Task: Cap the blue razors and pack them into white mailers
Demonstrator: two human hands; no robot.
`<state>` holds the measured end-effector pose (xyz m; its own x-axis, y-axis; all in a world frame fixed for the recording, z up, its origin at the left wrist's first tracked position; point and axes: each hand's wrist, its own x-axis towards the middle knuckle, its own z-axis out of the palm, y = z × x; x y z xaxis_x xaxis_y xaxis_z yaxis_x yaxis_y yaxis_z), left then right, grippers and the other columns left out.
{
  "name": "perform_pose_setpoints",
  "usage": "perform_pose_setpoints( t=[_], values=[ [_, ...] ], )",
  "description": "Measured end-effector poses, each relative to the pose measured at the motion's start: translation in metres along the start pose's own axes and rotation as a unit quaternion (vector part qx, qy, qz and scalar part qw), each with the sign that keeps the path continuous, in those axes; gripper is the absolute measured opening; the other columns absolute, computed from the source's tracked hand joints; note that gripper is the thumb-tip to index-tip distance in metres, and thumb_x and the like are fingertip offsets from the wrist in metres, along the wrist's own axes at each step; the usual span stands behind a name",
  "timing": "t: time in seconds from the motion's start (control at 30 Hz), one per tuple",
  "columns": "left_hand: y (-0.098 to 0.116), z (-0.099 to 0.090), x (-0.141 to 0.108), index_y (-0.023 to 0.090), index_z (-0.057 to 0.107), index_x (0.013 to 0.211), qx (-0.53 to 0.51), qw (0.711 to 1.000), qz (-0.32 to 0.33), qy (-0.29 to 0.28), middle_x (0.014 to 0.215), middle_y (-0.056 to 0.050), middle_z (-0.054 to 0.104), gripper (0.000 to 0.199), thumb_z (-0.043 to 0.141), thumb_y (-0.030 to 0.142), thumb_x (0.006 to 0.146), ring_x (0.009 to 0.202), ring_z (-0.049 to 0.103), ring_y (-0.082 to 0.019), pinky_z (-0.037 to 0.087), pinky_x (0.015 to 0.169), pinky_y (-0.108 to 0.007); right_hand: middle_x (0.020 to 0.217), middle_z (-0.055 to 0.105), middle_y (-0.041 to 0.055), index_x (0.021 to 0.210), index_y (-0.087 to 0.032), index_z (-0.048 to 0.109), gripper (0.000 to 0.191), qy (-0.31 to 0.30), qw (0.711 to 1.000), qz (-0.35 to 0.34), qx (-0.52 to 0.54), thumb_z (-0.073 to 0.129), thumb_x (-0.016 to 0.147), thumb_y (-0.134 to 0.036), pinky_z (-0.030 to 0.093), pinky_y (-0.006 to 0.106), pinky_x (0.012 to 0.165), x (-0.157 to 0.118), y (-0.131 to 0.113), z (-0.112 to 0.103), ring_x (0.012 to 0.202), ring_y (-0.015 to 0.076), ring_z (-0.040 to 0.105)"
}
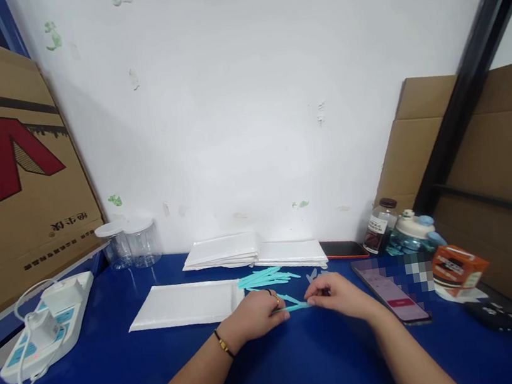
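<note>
Between my two hands runs a thin turquoise strip point(297, 306), low over the blue tabletop. My left hand point(259, 312) is closed, with thumb and fingers pinching the strip's left part; a ring and a bracelet show on it. Fingertips of my right hand point(338, 295) pinch the strip's right end. Another turquoise strip point(287, 298) slants just behind, meeting the held one near my right fingertips; whether they are joined I cannot tell. Beyond my hands lies a loose pile of turquoise strips point(268, 276). A white padded envelope point(181, 304) lies flat left of the pile, partly behind my left hand.
White envelopes are stacked point(221, 251) near the wall. Small translucent pieces point(313, 275) lie behind my right hand. On the right are a phone point(394, 296), a dark bottle point(378, 229) and an orange box point(457, 268). Leftward are a power strip point(70, 329) and clear jars point(142, 243).
</note>
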<state>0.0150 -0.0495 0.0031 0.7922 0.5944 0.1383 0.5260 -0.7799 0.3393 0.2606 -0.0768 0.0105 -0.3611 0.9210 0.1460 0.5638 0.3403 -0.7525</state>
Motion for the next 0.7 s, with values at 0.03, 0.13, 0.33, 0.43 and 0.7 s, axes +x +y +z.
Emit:
perform_pose_setpoints(
  t=[0.03, 0.13, 0.33, 0.43, 0.7],
  values=[
    [0.0, 0.001, 0.001, 0.022, 0.062, 0.082, -0.003, 1.0, 0.004, 0.004, 0.078, 0.0, 0.061, 0.025, 0.046, 0.041, 0.088, 0.076, 0.055, -0.015, 0.036, 0.065, -0.022, 0.072, 0.067, 0.0027, 0.08, -0.019, 0.07, 0.019, 0.026, 1.0, 0.01, -0.011, 0.058, 0.078, -0.032, 0.042, 0.024, 0.058, -0.002, 0.006, -0.007, 0.065, 0.0164, 0.058],
    [-0.007, 0.003, 0.003, 0.024, 0.061, 0.093, 0.01, 0.998, -0.029, 0.059, 0.09, -0.001, 0.061, 0.019, 0.048, 0.037, 0.088, 0.087, 0.054, -0.016, 0.038, 0.075, -0.025, 0.074, 0.068, 0.0032, 0.077, -0.018, 0.069, 0.019, 0.122, 0.986, 0.06, -0.094, 0.054, 0.077, -0.029, 0.041, 0.025, 0.06, -0.006, 0.023, -0.025, 0.067, 0.0176, 0.059],
    [-0.026, 0.01, 0.006, 0.024, 0.059, 0.099, 0.101, 0.984, -0.107, 0.098, 0.104, -0.003, 0.058, 0.016, 0.054, 0.03, 0.085, 0.102, 0.048, -0.022, 0.036, 0.081, -0.033, 0.075, 0.065, 0.0045, 0.073, -0.018, 0.067, 0.01, 0.086, 0.962, 0.116, -0.233, 0.063, 0.065, -0.022, 0.04, 0.024, 0.06, -0.006, 0.042, -0.023, 0.067, 0.0175, 0.058],
    [-0.027, 0.01, 0.008, 0.022, 0.061, 0.089, 0.099, 0.985, -0.117, 0.083, 0.097, -0.003, 0.059, 0.011, 0.055, 0.03, 0.084, 0.098, 0.049, -0.021, 0.036, 0.079, -0.032, 0.076, 0.063, 0.0047, 0.071, -0.018, 0.066, 0.007, 0.074, 0.957, 0.091, -0.266, 0.059, 0.068, -0.017, 0.039, 0.024, 0.061, 0.0, 0.039, -0.01, 0.068, 0.0159, 0.057],
    [-0.027, 0.011, 0.011, 0.021, 0.061, 0.083, 0.055, 0.987, -0.135, 0.074, 0.086, -0.002, 0.063, 0.007, 0.056, 0.026, 0.082, 0.086, 0.055, -0.018, 0.037, 0.075, -0.028, 0.071, 0.062, 0.0015, 0.073, -0.018, 0.064, 0.013, 0.027, 0.984, 0.016, -0.174, 0.052, 0.076, -0.017, 0.038, 0.021, 0.057, 0.008, 0.024, 0.012, 0.063, 0.0125, 0.054]
  ],
)
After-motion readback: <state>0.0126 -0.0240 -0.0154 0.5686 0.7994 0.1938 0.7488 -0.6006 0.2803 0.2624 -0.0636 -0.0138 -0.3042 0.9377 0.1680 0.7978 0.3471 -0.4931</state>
